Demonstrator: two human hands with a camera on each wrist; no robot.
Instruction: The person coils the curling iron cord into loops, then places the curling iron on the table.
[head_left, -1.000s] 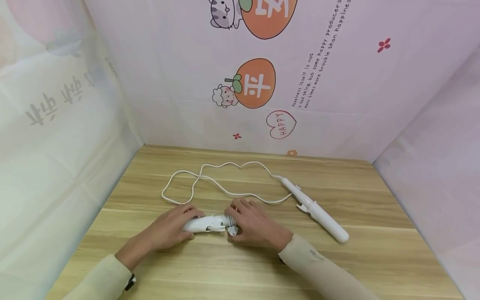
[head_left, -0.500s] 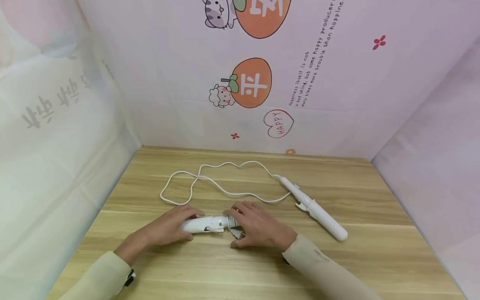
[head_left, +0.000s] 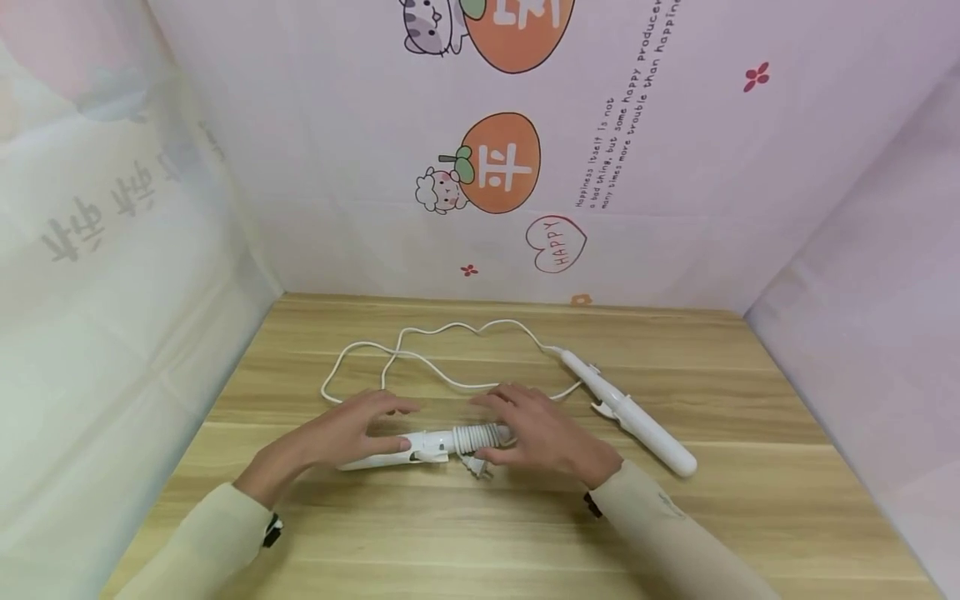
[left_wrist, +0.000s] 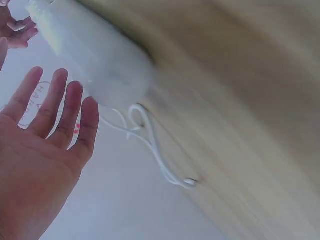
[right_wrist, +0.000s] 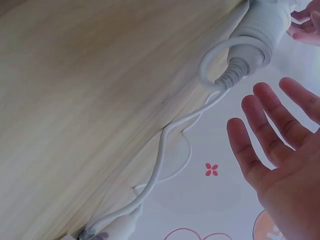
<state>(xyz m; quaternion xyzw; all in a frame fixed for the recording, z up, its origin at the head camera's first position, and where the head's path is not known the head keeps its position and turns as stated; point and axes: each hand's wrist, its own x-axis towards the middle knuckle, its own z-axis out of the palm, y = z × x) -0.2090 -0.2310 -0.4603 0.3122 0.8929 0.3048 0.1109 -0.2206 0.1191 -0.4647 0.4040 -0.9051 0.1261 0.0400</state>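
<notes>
A white curling iron (head_left: 431, 446) lies on the wooden table between my hands, its cord (head_left: 477, 437) wound in tight coils around the right-hand end. Beside the coils rests the two-pin plug (head_left: 478, 467). My left hand (head_left: 333, 435) is spread over the barrel end, and the left wrist view shows its fingers extended with nothing in them. At the coiled end, my right hand (head_left: 547, 435) hovers with fingers apart; the right wrist view shows a gap between them and the handle (right_wrist: 250, 55). Part of the handle end is hidden by the right hand in the head view.
A second white curling iron (head_left: 647, 429) lies slanted on the table (head_left: 480, 533) to the right. Its loose cord (head_left: 427, 360) loops across the back, behind my hands. Fabric walls (head_left: 360, 167) with printed cartoons bound the table behind and at both sides.
Both hands have let go of the curling iron and lifted; their fingers have opened. My right hand has drawn off to the right, uncovering the coiled cord and plug. The second iron stays put.
</notes>
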